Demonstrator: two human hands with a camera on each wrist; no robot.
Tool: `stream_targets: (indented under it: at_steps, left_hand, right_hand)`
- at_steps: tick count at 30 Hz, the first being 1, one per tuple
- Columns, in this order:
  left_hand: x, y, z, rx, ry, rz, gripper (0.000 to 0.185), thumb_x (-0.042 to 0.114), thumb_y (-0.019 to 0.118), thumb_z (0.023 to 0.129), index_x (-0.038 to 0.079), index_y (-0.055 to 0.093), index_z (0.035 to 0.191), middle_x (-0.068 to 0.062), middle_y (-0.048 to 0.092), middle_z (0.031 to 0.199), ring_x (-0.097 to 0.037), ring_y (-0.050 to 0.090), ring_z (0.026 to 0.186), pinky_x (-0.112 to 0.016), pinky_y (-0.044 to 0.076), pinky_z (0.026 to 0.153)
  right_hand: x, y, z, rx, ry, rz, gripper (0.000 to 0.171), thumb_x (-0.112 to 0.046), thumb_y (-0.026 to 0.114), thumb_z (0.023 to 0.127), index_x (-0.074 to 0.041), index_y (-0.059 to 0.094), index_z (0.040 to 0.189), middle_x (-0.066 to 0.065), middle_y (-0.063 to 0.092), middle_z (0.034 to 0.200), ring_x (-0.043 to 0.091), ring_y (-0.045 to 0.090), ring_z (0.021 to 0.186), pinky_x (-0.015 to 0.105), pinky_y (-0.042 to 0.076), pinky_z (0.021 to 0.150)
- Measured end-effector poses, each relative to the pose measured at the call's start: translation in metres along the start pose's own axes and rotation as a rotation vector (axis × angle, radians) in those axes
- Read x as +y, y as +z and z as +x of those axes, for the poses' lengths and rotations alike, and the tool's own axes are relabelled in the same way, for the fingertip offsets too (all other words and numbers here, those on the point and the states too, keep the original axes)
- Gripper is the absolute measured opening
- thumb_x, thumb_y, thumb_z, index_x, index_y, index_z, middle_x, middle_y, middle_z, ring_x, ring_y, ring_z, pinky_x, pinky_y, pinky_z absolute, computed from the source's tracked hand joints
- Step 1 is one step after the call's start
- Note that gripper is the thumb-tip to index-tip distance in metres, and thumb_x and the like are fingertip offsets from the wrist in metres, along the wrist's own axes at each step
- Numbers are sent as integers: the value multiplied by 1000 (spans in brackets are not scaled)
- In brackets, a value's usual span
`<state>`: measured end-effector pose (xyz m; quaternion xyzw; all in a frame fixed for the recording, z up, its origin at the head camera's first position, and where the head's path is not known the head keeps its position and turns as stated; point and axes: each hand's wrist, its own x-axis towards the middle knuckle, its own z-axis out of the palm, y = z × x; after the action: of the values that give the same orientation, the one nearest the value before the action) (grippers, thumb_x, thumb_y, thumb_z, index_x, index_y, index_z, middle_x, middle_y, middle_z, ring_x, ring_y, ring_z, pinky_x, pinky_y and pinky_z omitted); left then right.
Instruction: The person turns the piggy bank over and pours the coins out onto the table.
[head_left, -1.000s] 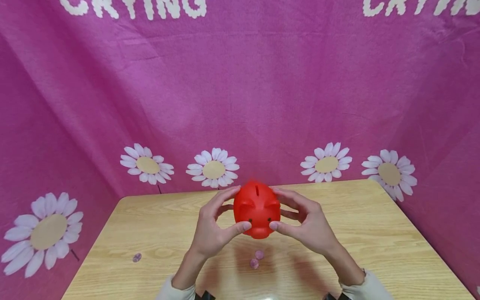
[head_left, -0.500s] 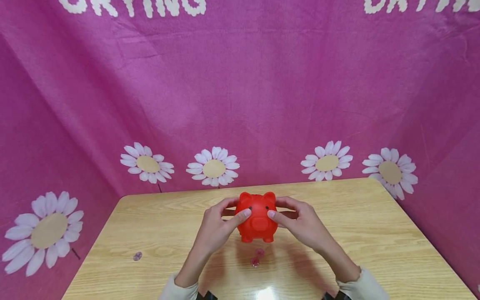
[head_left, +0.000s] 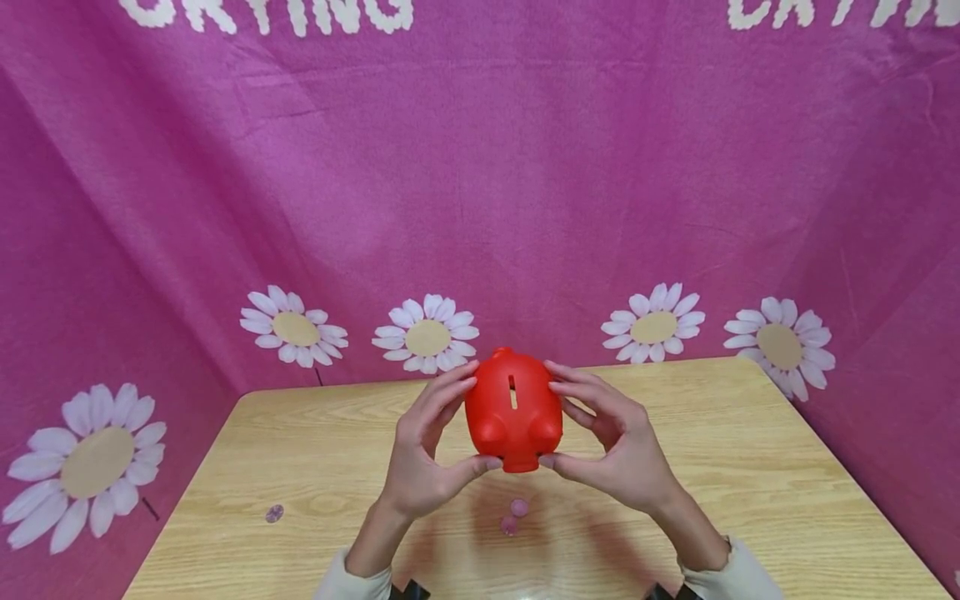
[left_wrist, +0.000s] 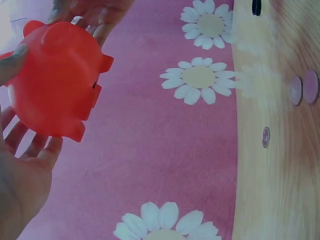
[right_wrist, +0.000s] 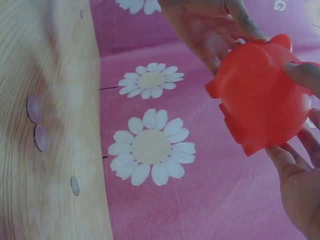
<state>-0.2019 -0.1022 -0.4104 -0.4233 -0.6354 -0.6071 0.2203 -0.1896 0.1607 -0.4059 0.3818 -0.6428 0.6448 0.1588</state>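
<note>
A red piggy bank (head_left: 517,433) is held up over the table between both hands, its snout tipped down toward me and the slot on its back facing up. Pale wood colour shows inside the slot. My left hand (head_left: 427,454) grips its left side, thumb near the snout and fingers toward the back. On the other side my right hand (head_left: 618,454) holds it in the same way. Both wrist views show the piggy bank's rounded red body (left_wrist: 55,85) and its short feet (right_wrist: 212,89). Below it, two coin-like discs (head_left: 519,507) lie close together on the table.
Another small disc (head_left: 274,513) lies on the left of the wooden table (head_left: 300,450). The right wrist view shows a further disc (right_wrist: 75,185) near the table's back edge. A pink cloth (head_left: 525,208) printed with daisies surrounds the table's back and sides.
The piggy bank first tilted back, its face and feet turned toward me, then tipped forward again so its back and slot show. Both hands kept their grip and rose slightly.
</note>
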Motion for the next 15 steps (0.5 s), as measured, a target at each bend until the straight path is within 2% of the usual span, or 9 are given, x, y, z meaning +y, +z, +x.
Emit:
stream_targets:
  at_steps: [4,7,8,13,15]
  left_hand:
    - [2,0,0,-6,91,-6,74,1,91,80,-7,57,145,-25,54,156,-28,54,148,-41,50,120]
    - [2,1,-2,-12,170,-4,72,12,91,85,-8,56,145,-27,53,156,-31,53,148,-43,52,117]
    - [2,1,-2,-12,159,-2,73,11,91,84,-8,56,146,-26,53,157,-31,53,149,-42,52,117]
    - [-2,1,-4,-12,-42,40,80,-6,92,76,1,57,149,-20,54,158,-19,55,147,-33,51,117]
    - [-4,1,-6,-20,-42,39,82,-11,91,73,-1,57,148,-24,53,156,-21,55,147,-33,51,116]
  right_hand:
    - [-1,2,-1,-16,-71,-1,86,28,85,66,11,56,146,19,52,161,21,53,150,34,53,114]
    - [-1,3,-1,-41,-129,2,89,27,86,65,13,53,147,24,49,163,25,50,153,35,51,117]
    - [0,3,-1,-44,-119,-1,89,26,86,65,11,54,148,23,49,163,25,50,153,34,51,117]
    - [10,-2,0,-48,45,-35,87,22,87,71,0,58,150,5,54,163,13,52,151,30,52,114]
    - [14,-4,-1,-59,31,-28,85,23,87,70,4,58,148,9,53,163,14,52,151,31,52,114]
